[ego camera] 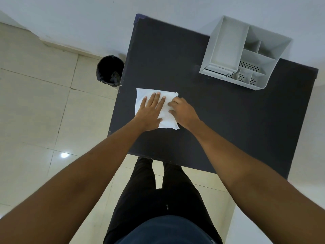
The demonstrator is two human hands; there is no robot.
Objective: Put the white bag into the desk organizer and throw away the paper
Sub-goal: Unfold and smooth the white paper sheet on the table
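Plain office-like room, dark surface (219,111) against a bare white wall, grey desk organizer (244,53) upper right, black lined bin (109,71) on pale floor tiles at left

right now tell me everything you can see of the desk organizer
The desk organizer is light grey, plastic by its look, standing upright at the far right of the dark table near the wall. It has one large tray-like section, several smaller compartments, some with perforated bottoms. All look empty. Neither hand touches it.

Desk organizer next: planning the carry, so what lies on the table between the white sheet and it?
Nothing: the head view shows only bare dark table between the white sheet and the desk organizer.
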